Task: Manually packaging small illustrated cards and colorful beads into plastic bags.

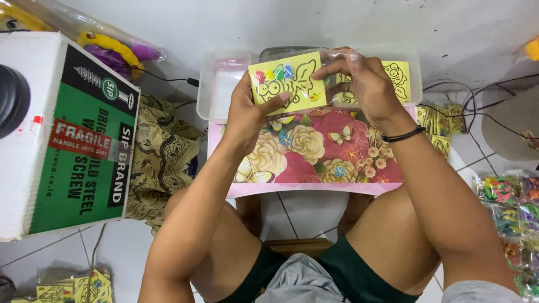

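My left hand (247,109) grips the lower left edge of a yellow card (293,88) printed with a black cartoon outline and carrying small coloured pieces along its top. My right hand (365,81) pinches a clear plastic sleeve at the card's right side, held over the small table. A black band circles my right wrist. Both hands hover above a floral-patterned table top (320,154), pink with yellow flowers and butterflies.
Two clear plastic tubs (216,84) stand at the table's far edge, the right one holding another yellow card (400,78). A large cardboard box (67,134) sits left, patterned cloth (160,157) beside it. Packed cards lie at right (508,207) and bottom left (76,287).
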